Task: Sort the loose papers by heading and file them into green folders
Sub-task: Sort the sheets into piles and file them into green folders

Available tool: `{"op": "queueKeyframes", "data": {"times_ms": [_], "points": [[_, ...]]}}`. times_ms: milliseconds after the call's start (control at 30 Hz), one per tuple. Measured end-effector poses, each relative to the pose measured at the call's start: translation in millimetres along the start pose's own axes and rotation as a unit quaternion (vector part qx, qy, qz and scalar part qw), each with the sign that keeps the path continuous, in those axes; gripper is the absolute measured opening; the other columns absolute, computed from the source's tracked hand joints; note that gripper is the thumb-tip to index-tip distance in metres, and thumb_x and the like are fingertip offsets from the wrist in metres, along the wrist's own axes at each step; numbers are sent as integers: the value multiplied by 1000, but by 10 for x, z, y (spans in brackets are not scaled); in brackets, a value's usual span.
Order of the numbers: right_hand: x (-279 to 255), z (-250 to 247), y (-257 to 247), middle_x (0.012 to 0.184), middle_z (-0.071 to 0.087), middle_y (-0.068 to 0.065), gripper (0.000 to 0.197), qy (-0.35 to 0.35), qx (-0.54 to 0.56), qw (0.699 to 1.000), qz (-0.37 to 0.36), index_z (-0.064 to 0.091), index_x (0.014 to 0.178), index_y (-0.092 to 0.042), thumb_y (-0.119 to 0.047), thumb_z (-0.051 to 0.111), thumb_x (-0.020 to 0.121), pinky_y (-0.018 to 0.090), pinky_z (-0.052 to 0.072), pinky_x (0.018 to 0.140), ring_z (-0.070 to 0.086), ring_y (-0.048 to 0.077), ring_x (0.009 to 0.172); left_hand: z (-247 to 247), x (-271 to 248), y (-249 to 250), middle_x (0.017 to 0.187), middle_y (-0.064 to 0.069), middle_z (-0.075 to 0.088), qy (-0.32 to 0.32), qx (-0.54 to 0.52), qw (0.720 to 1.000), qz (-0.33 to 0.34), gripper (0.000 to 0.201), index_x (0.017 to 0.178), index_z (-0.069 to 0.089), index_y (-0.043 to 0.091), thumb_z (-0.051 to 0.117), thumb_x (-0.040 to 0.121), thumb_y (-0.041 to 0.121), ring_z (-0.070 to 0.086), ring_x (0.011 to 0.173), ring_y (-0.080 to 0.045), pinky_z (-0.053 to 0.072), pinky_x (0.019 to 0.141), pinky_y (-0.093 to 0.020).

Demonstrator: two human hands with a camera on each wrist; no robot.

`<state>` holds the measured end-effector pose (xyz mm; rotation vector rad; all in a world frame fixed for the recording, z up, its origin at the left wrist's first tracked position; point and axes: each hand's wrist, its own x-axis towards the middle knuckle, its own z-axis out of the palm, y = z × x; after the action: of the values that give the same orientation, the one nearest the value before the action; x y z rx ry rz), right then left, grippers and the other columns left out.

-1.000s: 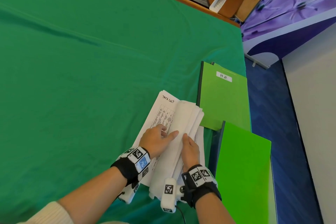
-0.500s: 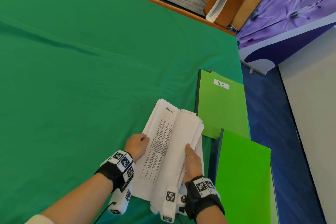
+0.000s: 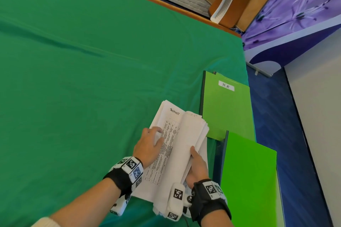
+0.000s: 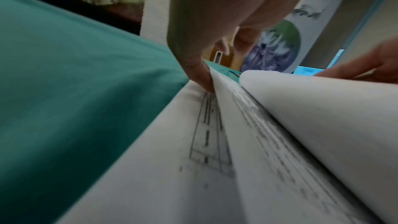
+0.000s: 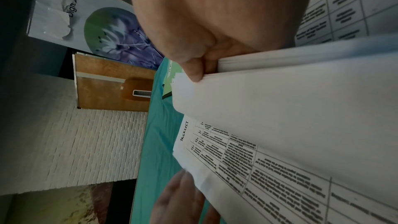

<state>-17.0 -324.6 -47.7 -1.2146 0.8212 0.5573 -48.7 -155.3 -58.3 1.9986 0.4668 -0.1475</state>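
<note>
The stack of loose papers [image 3: 180,153] lies on the green-covered counter [image 3: 83,79], near its right edge and just left of two green folders. It is a thick wad of white sheets, its edges fanned and uneven. My right hand [image 3: 196,167] grips the upper bundle, thumb on top and fingers tucked under, and bends it up and over to the right so the sheets curl. That uncovers a sheet [image 5: 247,163] with a handwritten heading that reads roughly "TASKLIST" above a printed table of small dark text in ruled cells. My left hand [image 3: 148,146] rests on the left margin of that sheet, fingers curled, and in the left wrist view a fingertip [image 4: 202,77] pinches the edge of a page and lifts it off the one below.

The farther folder [image 3: 227,110] is a paler green with a dark spine and a white label marked "H.R." near its top. The nearer folder [image 3: 247,177] is brighter green, overlaps the first one's lower corner, and shows no label on its visible part.
</note>
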Motion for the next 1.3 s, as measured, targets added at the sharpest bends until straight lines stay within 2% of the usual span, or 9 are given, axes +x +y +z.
{"op": "queueKeyframes", "data": {"times_ms": [200, 400, 533, 633, 800, 933, 1033, 1167, 1300], "points": [[-20, 29, 27, 117, 66, 25, 37, -56, 38, 998, 12, 58, 126, -4, -27, 46, 100, 57, 41, 105, 60, 41, 114, 120, -5, 63, 122, 1, 36, -93, 91, 991, -40, 79, 118, 69, 20, 49, 74, 83, 57, 102, -16, 52, 88, -32], [-34, 33, -2, 120, 64, 27, 40, -68, 33, 997, 13, 56, 129, -1, -27, 46, 99, 56, 40, 106, 60, 42, 114, 181, -33, 75, 114, 2, 41, -89, 95, 991, -41, 83, 99, 77, 19, 48, 66, 90, 57, 101, -16, 55, 83, -37], [-43, 34, 1, 117, 65, 27, 38, -60, 14, 998, -1, 56, 127, 0, -24, 47, 99, 55, 42, 104, 62, 42, 112, 155, -16, 94, 113, 1, 43, -92, 87, 991, -48, 68, 81, 74, 18, 49, 77, 81, 59, 90, -14, 54, 77, -32], [-9, 34, 12, 109, 68, 26, 36, -4, -30, 999, -18, 59, 122, -1, -26, 51, 98, 56, 47, 97, 64, 41, 105, 128, 3, 87, 103, 1, 41, -71, 43, 995, -59, 54, 58, 47, 14, 45, 97, 50, 54, 72, -14, 45, 70, -29], [5, 4, -11, 104, 70, 20, 26, 36, -89, 992, -77, 65, 111, -3, -23, 54, 98, 44, 56, 79, 66, 35, 93, 72, 88, -22, 67, 0, 38, -16, 23, 996, -81, 38, 68, 36, 15, 33, 104, 22, 33, 58, -12, 30, 54, -26], [-5, -6, -20, 103, 70, 17, 19, 51, -117, 986, -104, 69, 100, -5, -19, 57, 97, 48, 53, 91, 66, 32, 92, 27, 48, -25, 97, -1, 51, 9, 81, 993, -90, 13, 102, 50, 12, 51, 99, 25, 48, 76, -13, 39, 67, -25], [-3, -2, -36, 91, 70, 10, 16, 42, -118, 985, -115, 68, 82, -12, -15, 60, 95, 41, 53, 87, 64, 25, 81, 57, -38, 92, 126, -3, 45, 89, 180, 979, 21, 42, 130, 48, 16, 60, 93, 33, 51, 106, -19, 44, 90, -31], [-41, 36, -34, 94, 73, 16, 10, 21, -95, 990, -104, 71, 94, -7, -13, 64, 92, 44, 57, 82, 69, 31, 87, 206, -53, 291, 109, 3, 58, -90, 157, 978, 104, 39, 113, 58, 19, 51, 94, 52, 55, 95, -15, 45, 82, -29], [-62, 70, -25, 93, 74, 19, 20, -5, -75, 994, -77, 70, 101, -4, -19, 68, 90, 46, 59, 78, 71, 34, 87, 286, -3, 311, 81, 4, 53, -76, 208, 971, 88, 35, 80, 49, 23, 52, 90, 55, 53, 77, -17, 36, 66, -27]]}}
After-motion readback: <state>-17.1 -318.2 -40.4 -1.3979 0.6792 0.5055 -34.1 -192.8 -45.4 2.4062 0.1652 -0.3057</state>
